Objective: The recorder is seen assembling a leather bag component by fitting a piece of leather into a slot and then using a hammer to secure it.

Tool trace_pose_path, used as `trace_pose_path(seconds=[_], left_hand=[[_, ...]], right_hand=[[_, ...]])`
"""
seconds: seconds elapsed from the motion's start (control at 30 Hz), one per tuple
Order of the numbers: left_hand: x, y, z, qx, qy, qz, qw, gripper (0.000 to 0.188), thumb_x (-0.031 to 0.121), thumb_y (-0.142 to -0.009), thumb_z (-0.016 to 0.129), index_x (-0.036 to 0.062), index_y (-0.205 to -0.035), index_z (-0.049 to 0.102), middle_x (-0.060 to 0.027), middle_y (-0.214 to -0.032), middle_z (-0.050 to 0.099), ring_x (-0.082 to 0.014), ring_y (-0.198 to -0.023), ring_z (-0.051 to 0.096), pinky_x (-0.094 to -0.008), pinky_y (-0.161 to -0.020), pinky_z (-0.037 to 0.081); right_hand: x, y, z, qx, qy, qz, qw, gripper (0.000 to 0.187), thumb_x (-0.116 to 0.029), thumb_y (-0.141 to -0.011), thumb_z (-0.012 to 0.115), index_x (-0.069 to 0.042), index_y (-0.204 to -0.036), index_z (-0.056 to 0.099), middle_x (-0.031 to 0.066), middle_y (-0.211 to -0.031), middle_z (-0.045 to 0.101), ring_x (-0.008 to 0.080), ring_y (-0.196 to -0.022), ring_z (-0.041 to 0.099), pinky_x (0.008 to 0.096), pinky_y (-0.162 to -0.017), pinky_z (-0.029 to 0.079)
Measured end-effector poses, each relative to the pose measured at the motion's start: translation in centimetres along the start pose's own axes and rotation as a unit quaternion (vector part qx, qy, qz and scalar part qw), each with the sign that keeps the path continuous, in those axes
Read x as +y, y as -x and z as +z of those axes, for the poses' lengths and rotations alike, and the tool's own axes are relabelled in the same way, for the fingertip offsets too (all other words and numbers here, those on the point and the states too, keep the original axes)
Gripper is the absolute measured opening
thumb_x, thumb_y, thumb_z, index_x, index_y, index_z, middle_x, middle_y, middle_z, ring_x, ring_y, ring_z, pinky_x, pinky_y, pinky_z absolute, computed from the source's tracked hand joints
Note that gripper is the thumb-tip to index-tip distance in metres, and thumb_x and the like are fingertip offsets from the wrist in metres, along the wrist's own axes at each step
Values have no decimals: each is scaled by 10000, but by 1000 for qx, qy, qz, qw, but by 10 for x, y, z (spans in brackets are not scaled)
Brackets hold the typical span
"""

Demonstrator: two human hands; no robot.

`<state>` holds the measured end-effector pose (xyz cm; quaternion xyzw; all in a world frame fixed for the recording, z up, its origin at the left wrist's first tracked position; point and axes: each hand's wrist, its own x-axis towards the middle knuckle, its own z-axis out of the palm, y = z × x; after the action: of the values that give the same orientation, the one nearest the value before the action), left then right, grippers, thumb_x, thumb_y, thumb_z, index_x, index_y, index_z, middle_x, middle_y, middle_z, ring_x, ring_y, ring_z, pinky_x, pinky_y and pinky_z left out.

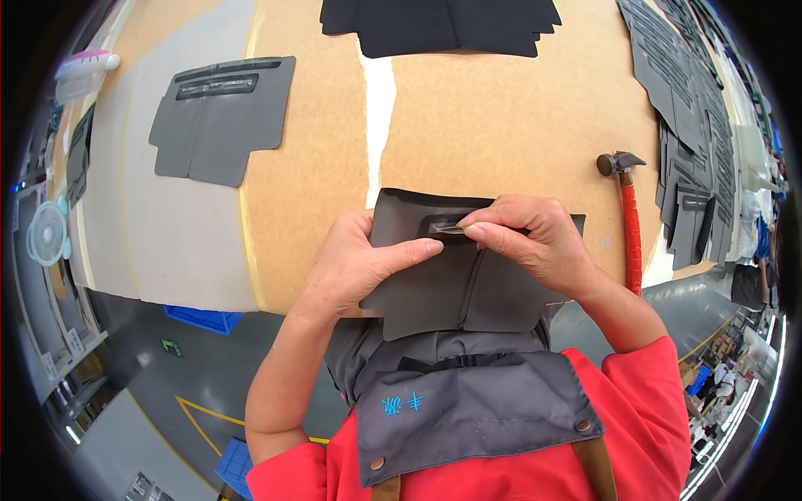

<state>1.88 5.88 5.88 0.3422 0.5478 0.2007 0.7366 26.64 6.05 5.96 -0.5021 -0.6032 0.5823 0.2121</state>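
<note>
In the head view, you hold a dark grey cut panel (455,280) at the near edge of the table (501,125), half on the board and half hanging over toward your apron (468,409) — so the piece is close to your eyes and both hands can meet on it. Your left hand (355,263) supports the panel from the left; its grip is closed on the edge, with the forefinger stretched flat across the face to keep it from folding. Your right hand (535,238) pinches a thin metal blade-like tool (449,228) at the slot near the top of the panel; thumb and fingers are closed on it.

The hammer (628,213) with the red handle lies just beside your right hand, within easy reach. Another grey panel (224,117) lies flat well apart on the left, and stacks of similar pieces (693,142) wait along the right edge.
</note>
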Motion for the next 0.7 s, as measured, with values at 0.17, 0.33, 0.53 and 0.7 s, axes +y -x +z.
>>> trace_pose_path(seconds=[0.17,0.33,0.53,0.7], left_hand=[[-1,1,1,-4,6,5,1000,306,144,-863,836,-24,-1103,749,-71,-982,764,-111,-845,701,-274,-742,575],[-1,2,1,-6,9,2,1000,313,139,-863,836,-25,-1113,744,-74,-987,763,-113,-845,702,-276,-738,577],[-14,-3,-2,8,30,4,1000,318,141,-877,816,-47,-1116,724,-94,-991,753,-125,-839,704,-278,-717,585],[-24,0,4,45,216,-18,975,330,118,-901,769,-76,-1143,657,-138,-1024,728,-160,-845,719,-291,-706,602]], right_hand=[[2,0,1,0,-7,1,1000,197,-145,-992,699,14,-1074,780,41,-835,697,95,-773,634,248,-676,481],[-1,1,1,-3,1,11,1000,191,-137,-994,690,18,-1063,777,40,-839,695,93,-780,635,247,-684,485],[2,8,-2,25,-35,44,998,192,-133,-998,676,20,-1079,758,19,-879,696,89,-811,635,246,-744,500],[7,37,11,72,-193,44,978,224,-160,-1031,647,15,-1166,684,24,-1015,687,82,-906,616,249,-849,494]])
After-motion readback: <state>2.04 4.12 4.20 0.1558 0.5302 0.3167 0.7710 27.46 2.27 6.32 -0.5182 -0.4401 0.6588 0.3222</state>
